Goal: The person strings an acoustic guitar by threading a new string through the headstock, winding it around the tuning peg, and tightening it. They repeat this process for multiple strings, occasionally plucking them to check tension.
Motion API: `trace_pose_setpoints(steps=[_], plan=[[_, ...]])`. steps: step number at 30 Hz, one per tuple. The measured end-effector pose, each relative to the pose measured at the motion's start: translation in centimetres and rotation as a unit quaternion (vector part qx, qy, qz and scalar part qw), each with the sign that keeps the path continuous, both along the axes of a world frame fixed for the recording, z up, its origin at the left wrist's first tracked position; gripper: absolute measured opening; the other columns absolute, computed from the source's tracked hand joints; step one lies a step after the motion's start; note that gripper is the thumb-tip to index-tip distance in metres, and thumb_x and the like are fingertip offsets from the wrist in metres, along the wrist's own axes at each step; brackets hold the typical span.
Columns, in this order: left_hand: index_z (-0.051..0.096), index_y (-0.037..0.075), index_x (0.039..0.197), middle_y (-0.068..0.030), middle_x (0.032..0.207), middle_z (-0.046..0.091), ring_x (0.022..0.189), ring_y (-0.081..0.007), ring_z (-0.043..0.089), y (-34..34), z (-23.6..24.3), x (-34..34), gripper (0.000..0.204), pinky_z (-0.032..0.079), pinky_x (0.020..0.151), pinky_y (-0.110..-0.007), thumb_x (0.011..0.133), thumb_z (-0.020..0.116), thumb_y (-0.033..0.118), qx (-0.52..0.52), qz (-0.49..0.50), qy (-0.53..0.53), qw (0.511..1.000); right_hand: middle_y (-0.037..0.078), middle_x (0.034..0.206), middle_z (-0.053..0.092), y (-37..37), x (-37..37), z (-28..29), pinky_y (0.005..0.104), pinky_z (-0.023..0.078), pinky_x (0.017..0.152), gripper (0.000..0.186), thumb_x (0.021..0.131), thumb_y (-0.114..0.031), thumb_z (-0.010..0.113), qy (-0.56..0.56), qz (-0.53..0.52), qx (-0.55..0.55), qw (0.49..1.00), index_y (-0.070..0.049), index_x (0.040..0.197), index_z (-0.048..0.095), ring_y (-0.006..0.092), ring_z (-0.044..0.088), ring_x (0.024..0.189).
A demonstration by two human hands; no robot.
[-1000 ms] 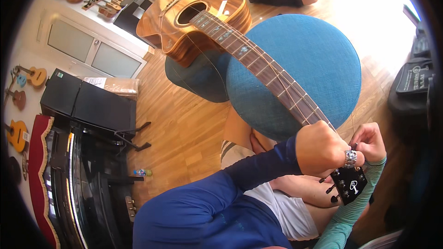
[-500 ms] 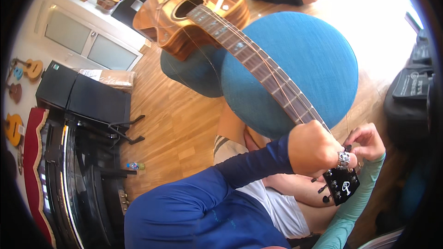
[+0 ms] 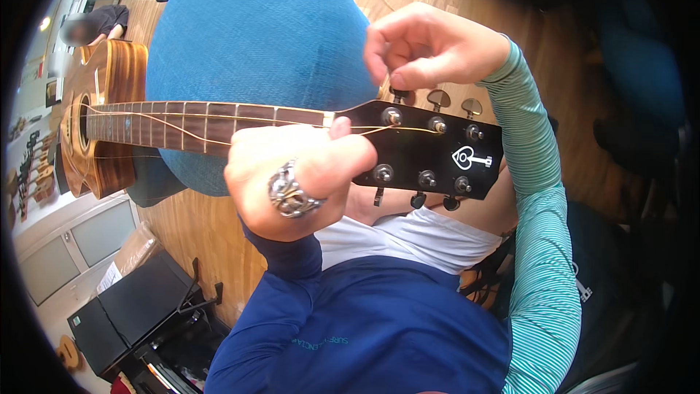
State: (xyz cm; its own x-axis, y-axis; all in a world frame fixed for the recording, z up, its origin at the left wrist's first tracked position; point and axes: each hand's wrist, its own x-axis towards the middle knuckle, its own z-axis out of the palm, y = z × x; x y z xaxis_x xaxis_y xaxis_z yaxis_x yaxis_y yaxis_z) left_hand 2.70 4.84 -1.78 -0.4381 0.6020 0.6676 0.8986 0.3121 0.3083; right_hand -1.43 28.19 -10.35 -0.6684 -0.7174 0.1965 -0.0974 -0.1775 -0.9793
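An acoustic guitar lies across the view, its striped wooden body (image 3: 117, 76) at the left and its black headstock (image 3: 437, 149) at the right. My left hand (image 3: 299, 175), with a big silver ring, is closed round the neck (image 3: 219, 122) close to the white nut. Loose copper-coloured strings (image 3: 182, 130) run along the fretboard to the posts. My right hand (image 3: 434, 47) is bent over the headstock's far edge, thumb and fingers closed at the nearest-to-nut tuning peg (image 3: 399, 93). Its fingertips are partly blurred.
A round blue stool (image 3: 255, 29) stands under and beyond the neck. Another person (image 3: 95, 25) is at the far left. A black speaker-like box (image 3: 135, 306) stands at lower left, near a wrapped parcel (image 3: 135, 255). Wooden flooring (image 3: 208, 248) shows between them.
The view has turned and come closer, so the neck now lies almost level. My left hand has shifted off the headstock onto the neck. My right hand stays by the tuning pegs.
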Motion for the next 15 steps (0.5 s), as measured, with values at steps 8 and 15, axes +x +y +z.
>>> trace_pose_setpoints(steps=[8, 15], plan=[[0.064, 0.008, 0.070, -0.0044, 0.055, 0.055, 0.046, -0.0161, 0.055, 0.0, -0.7, 0.3, 0.027, 0.044, 0.048, -0.026, 0.066, 0.074, -0.016, 0.035, 0.020, -0.003, 0.999, -0.002, 0.070, 0.057, -1.4, 0.5, 0.1, 0.0178, 0.041, 0.056, 0.032, 0.093, -0.018, 0.067, -0.101, 0.011, -0.006, 0.995, -0.005, 0.119, 0.054, 0.0026, 0.053, 0.062], [0.060, 0.007, 0.074, -0.0063, 0.064, 0.063, 0.056, -0.0135, 0.058, -0.6, -0.9, 0.7, 0.030, 0.048, 0.057, -0.024, 0.068, 0.079, -0.016, -0.002, 0.032, 0.001, 0.999, 0.001, 0.069, 0.063, -0.8, -0.1, -2.0, 0.0223, 0.051, 0.058, 0.038, 0.093, -0.040, 0.070, 0.023, -0.010, 0.010, 1.000, -0.002, 0.094, 0.067, 0.0075, 0.062, 0.063]])
